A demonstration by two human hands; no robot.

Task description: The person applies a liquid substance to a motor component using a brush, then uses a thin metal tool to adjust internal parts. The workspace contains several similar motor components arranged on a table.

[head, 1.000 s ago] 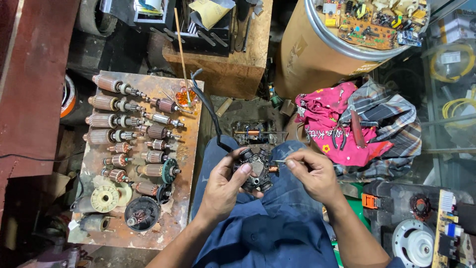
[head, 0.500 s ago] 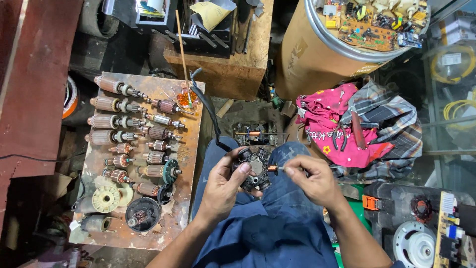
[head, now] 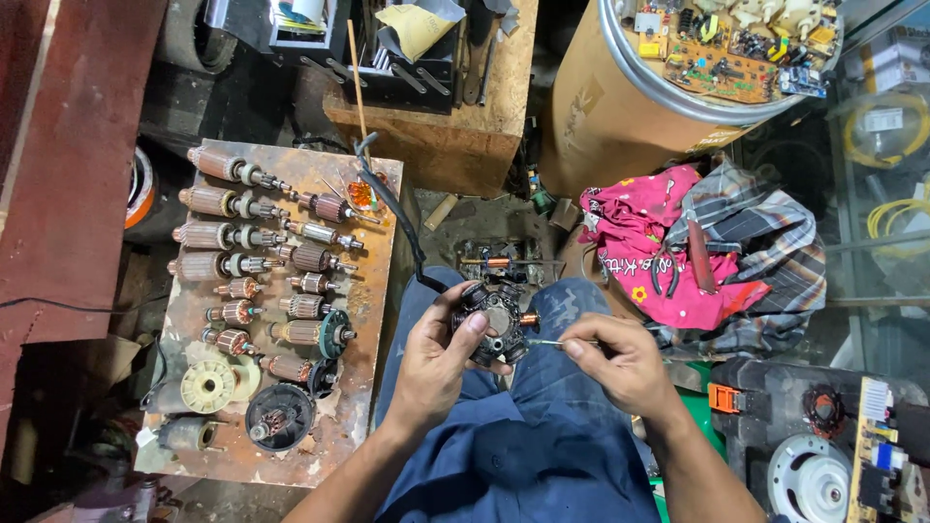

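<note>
The left hand (head: pixel 441 363) has its fingers (head: pixel 475 324) wrapped around a dark round motor part (head: pixel 496 322) above the lap; just right of it, the right hand (head: pixel 620 363) pinches a thin tool (head: pixel 547 341) lying crosswise, tip pointing left at the part

Two hands (head: pixel 441 363), one stator (head: pixel 496 324)

A: Which containers appear?
B: A tan cardboard drum (head: pixel 620 107) with a metal rim stands at top right, beside a wooden block.

A: Any labels?
B: A white rectangular label (head: pixel 883 119) sits at far right, above yellow cable coils. No signs or screens show.
</note>
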